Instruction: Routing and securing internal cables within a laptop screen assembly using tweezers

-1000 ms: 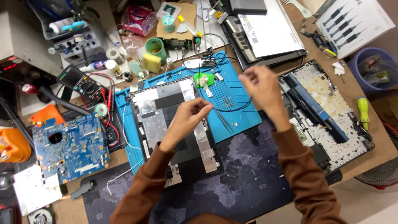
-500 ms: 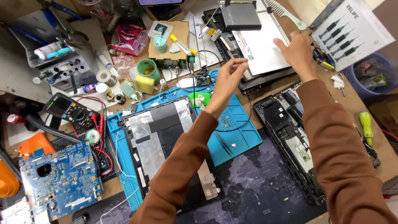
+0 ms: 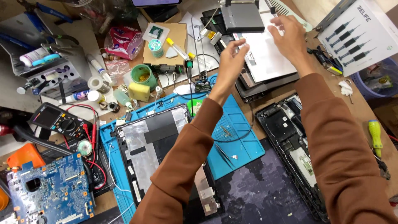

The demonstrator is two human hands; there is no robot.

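Observation:
Both my arms, in brown sleeves, reach to the far side of the bench. My left hand (image 3: 230,62) is raised over the edge of a silver laptop lid (image 3: 271,62), thumb and forefinger close together around something small and pale that I cannot make out. My right hand (image 3: 289,39) hovers with fingers apart just right of a flat grey drive (image 3: 242,17), which lies on top of the stacked laptop parts. Under my left forearm, an opened laptop panel (image 3: 151,143) in black and silver rests on a blue work mat (image 3: 238,124).
An open black laptop base (image 3: 286,141) lies at the right. Tweezers (image 3: 224,155) and small screws sit on the mat. A blue circuit board (image 3: 49,193) and a multimeter (image 3: 58,120) are at the left, a green screwdriver (image 3: 375,137) and a white tool box (image 3: 356,33) at the right.
Both hands have left the panel on the blue mat and moved up and away to the stacked laptop parts at the far side. The view has tilted to follow them.

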